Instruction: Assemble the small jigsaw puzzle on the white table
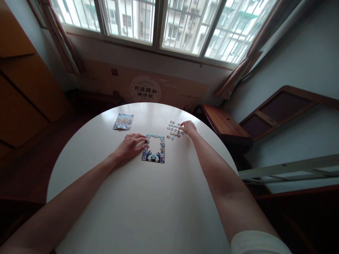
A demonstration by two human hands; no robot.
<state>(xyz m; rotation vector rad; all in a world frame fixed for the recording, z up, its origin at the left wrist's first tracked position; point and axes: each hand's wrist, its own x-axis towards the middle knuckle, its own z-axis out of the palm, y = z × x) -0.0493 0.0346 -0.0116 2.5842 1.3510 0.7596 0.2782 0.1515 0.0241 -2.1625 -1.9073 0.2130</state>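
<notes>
A partly assembled jigsaw puzzle (153,157) lies flat on the white round table (148,204), its border joined around an open middle. My left hand (131,144) rests beside it with fingers stretched out, the fingertips touching its upper left edge. To the right of the puzzle, several loose puzzle pieces (172,128) are spread in a cluster. Over the right side of this cluster is my right hand (188,127), thumb and fingers pinched together at a small puzzle piece. The fingertips partly cover that piece.
A printed picture packet (123,121) lies at the table's far left. Beyond the table's right edge stands a wooden stool or bench (221,121), with a wooden chair back (278,106) farther right. Barred windows (159,26) line the far wall.
</notes>
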